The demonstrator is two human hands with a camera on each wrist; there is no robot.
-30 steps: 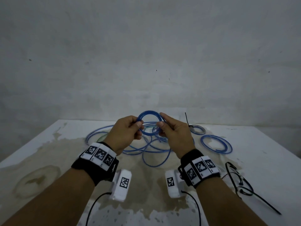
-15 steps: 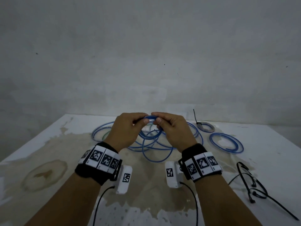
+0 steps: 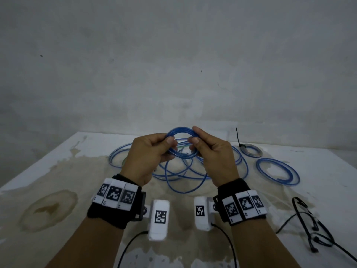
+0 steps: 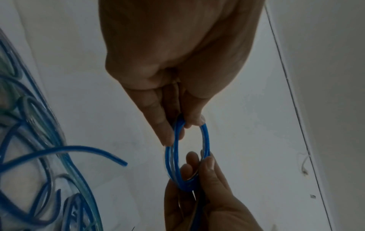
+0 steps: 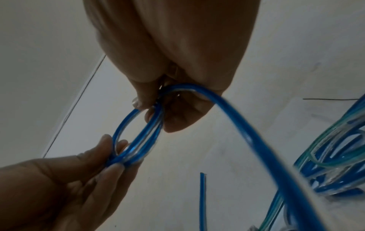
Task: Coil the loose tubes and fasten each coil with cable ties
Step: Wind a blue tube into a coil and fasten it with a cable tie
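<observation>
A small coil of blue tube (image 3: 180, 130) stands upright in the air between my two hands. My left hand (image 3: 166, 146) pinches its left side between thumb and fingers, and my right hand (image 3: 195, 136) pinches its right side. The left wrist view shows the coil (image 4: 205, 140) edge-on, left fingertips (image 4: 168, 136) above, right fingers (image 4: 207, 165) below. In the right wrist view a length of the tube (image 5: 256, 140) trails from my right hand (image 5: 152, 109) down towards the pile. Loose blue tubes (image 3: 185, 182) lie tangled on the table under my hands.
The white table (image 3: 58, 171) carries brown stains. At the right lie a flat blue coil (image 3: 278, 174) and a smaller pale coil (image 3: 251, 150) with a black cable tie (image 3: 237, 136) sticking up. Loose black cable ties (image 3: 309, 225) lie front right. A wall stands behind.
Half a second ago my hands were close together with the coil tipped nearly flat; now they have spread slightly and the coil stands upright again, with both grips kept.
</observation>
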